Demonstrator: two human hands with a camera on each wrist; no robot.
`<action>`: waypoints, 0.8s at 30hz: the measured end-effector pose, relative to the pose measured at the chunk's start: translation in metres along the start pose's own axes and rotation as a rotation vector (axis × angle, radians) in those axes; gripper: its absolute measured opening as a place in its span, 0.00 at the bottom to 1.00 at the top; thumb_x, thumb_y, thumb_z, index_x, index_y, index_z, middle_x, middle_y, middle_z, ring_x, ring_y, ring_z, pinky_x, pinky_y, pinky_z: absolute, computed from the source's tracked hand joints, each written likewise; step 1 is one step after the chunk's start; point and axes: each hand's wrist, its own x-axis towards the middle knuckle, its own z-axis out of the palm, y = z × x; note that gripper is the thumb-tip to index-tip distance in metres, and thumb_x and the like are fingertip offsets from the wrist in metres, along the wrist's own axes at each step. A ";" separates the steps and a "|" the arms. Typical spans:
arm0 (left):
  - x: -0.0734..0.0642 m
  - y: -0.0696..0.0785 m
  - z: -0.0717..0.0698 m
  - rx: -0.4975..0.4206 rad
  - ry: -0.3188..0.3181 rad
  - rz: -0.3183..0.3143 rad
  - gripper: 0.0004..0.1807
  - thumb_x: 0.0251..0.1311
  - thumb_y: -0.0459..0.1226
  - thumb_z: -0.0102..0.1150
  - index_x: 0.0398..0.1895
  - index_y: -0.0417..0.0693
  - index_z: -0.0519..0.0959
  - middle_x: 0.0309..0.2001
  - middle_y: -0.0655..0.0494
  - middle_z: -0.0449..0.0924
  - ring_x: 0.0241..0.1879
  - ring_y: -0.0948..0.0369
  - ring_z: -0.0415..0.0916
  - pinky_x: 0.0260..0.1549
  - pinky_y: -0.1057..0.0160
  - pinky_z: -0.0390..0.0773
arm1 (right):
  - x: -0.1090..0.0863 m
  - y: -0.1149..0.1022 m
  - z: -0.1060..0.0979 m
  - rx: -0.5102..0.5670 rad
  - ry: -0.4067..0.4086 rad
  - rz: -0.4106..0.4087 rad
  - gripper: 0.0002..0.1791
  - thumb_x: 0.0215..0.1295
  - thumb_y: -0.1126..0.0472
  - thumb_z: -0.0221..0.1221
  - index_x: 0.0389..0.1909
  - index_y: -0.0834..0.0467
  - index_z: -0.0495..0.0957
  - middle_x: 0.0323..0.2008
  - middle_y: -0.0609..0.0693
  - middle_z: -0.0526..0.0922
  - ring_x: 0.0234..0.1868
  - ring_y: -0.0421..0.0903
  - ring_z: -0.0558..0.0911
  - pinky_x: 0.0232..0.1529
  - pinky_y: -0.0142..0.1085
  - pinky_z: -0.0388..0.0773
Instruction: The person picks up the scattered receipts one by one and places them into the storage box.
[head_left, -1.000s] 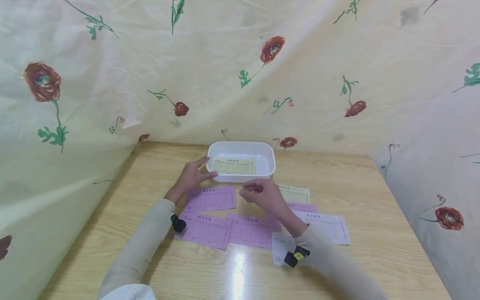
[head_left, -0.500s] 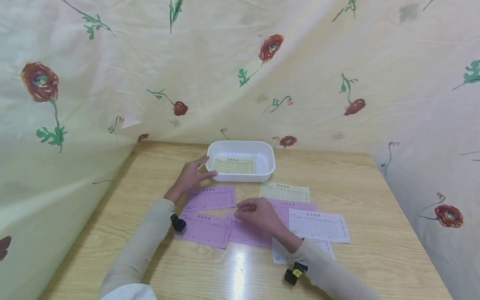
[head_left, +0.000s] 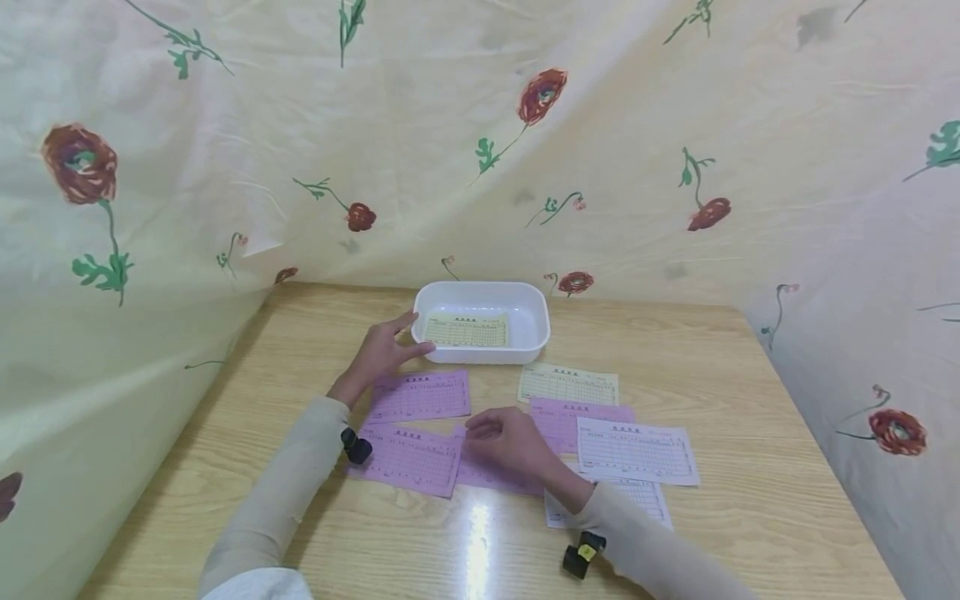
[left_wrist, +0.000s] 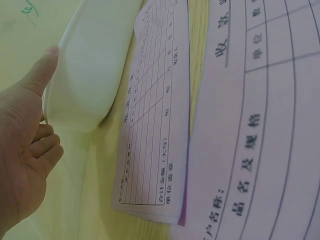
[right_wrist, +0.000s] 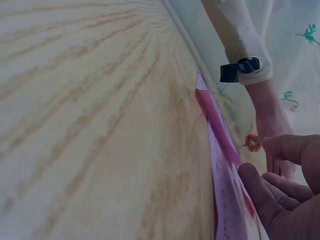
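Observation:
A white plastic tray (head_left: 528, 357) stands at the back of the table with a pale yellow receipt (head_left: 468, 332) lying in it. My left hand (head_left: 381, 352) holds the tray's near left corner, thumb at the front rim and fingers along the left side. Over the middle purple receipt (head_left: 491, 478) is my right hand (head_left: 510, 442), partly covering it. In the right wrist view its thumb and forefinger are apart, with nothing between them; the fingertips lie close to a purple edge. Two more purple receipts, one higher (head_left: 420, 395) and one lower (head_left: 405, 458), lie to the left.
Right of the right hand, another purple receipt (head_left: 558, 421) lies between a yellow one (head_left: 570, 385) and a white one (head_left: 637, 452). A second white receipt (head_left: 637, 500) sticks out below. Flowered cloth (head_left: 465, 167) hangs behind the wooden table (head_left: 750, 400) and at both sides.
My right hand has moved back from the front of the tray, down over the middle purple receipt. The yellow receipt on the right is uncovered. The left hand stays at the tray.

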 end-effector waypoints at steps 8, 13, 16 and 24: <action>0.000 -0.001 0.000 -0.007 0.005 0.007 0.50 0.57 0.58 0.71 0.75 0.38 0.64 0.77 0.43 0.59 0.75 0.44 0.59 0.74 0.44 0.63 | 0.001 0.003 0.007 0.030 -0.017 0.027 0.20 0.58 0.56 0.73 0.51 0.57 0.84 0.43 0.48 0.89 0.45 0.45 0.87 0.52 0.44 0.85; -0.001 -0.001 0.000 -0.006 0.005 0.008 0.50 0.57 0.58 0.71 0.75 0.39 0.64 0.77 0.43 0.59 0.76 0.44 0.58 0.74 0.45 0.62 | 0.002 0.000 0.011 0.059 -0.022 0.037 0.21 0.57 0.57 0.74 0.51 0.58 0.84 0.41 0.49 0.89 0.43 0.45 0.87 0.51 0.43 0.85; 0.000 -0.002 0.000 0.000 0.003 0.008 0.51 0.57 0.59 0.71 0.75 0.39 0.64 0.77 0.44 0.59 0.76 0.44 0.59 0.74 0.45 0.63 | 0.003 -0.001 0.014 0.066 -0.023 0.043 0.21 0.56 0.57 0.75 0.51 0.58 0.84 0.40 0.48 0.89 0.42 0.44 0.86 0.48 0.41 0.85; 0.000 -0.002 0.000 0.004 0.005 0.011 0.50 0.57 0.58 0.71 0.75 0.39 0.64 0.77 0.43 0.59 0.75 0.43 0.59 0.73 0.44 0.64 | 0.005 -0.005 0.020 0.022 -0.024 0.021 0.22 0.57 0.55 0.74 0.51 0.58 0.84 0.35 0.46 0.89 0.38 0.42 0.86 0.44 0.39 0.85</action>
